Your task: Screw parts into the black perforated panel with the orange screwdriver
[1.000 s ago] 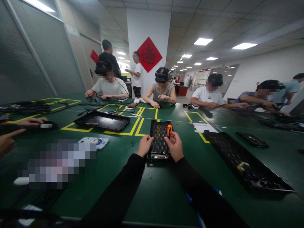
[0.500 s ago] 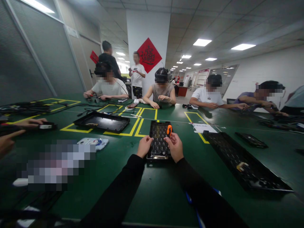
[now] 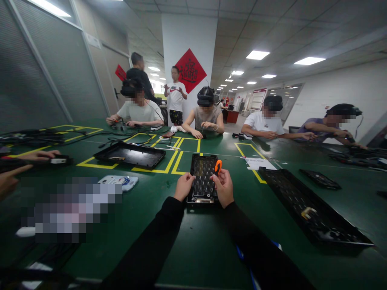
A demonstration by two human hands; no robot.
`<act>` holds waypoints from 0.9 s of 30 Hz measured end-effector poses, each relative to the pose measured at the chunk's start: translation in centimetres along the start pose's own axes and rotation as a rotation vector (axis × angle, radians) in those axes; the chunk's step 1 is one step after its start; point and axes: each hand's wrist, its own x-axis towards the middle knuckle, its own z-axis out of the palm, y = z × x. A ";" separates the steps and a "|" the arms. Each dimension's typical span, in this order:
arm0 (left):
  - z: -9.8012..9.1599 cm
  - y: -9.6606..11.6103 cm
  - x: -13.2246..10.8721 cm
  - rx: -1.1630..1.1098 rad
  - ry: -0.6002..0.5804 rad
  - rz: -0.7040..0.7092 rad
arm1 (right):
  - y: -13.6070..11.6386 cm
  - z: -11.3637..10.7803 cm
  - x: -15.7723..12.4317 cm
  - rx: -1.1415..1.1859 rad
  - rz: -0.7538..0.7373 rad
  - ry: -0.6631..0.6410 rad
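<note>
A black perforated panel (image 3: 203,177) lies lengthwise on the green table (image 3: 196,241) straight in front of me. My left hand (image 3: 183,186) is curled against the panel's left edge near its close end and holds it. My right hand (image 3: 223,186) grips an orange-handled screwdriver (image 3: 217,166), whose handle sticks up above the fingers over the panel's right side. The tool's tip is hidden behind my hand. Both my sleeves are black.
A black tray (image 3: 130,154) sits in a yellow-taped box to the left, a long black panel (image 3: 308,207) to the right. A white packet (image 3: 119,181) lies at my left. Several people sit across the table; another person's hands (image 3: 18,165) are at far left.
The screwdriver handle has tipped slightly to the right in my right hand. My left hand stays on the panel's edge. A person standing at the back has raised their hands.
</note>
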 end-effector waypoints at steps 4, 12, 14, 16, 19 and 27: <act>0.0 0.1 -0.1 -0.006 -0.005 -0.001 | -0.1 0.1 0.0 0.002 -0.048 0.010; 0.1 -0.2 0.2 0.012 0.001 -0.007 | 0.2 0.0 0.1 0.007 -0.043 0.052; 0.1 -0.2 0.2 0.010 -0.002 -0.018 | 0.3 0.0 0.2 0.011 -0.058 0.073; 0.1 -0.1 0.2 0.010 -0.002 -0.021 | 0.3 0.0 0.2 0.013 -0.067 0.089; 0.1 -0.1 0.1 0.008 0.000 -0.012 | 0.2 -0.1 0.2 0.001 -0.066 0.107; 0.2 -0.6 0.2 0.006 0.001 0.016 | 0.4 -0.1 0.2 0.037 -0.025 0.068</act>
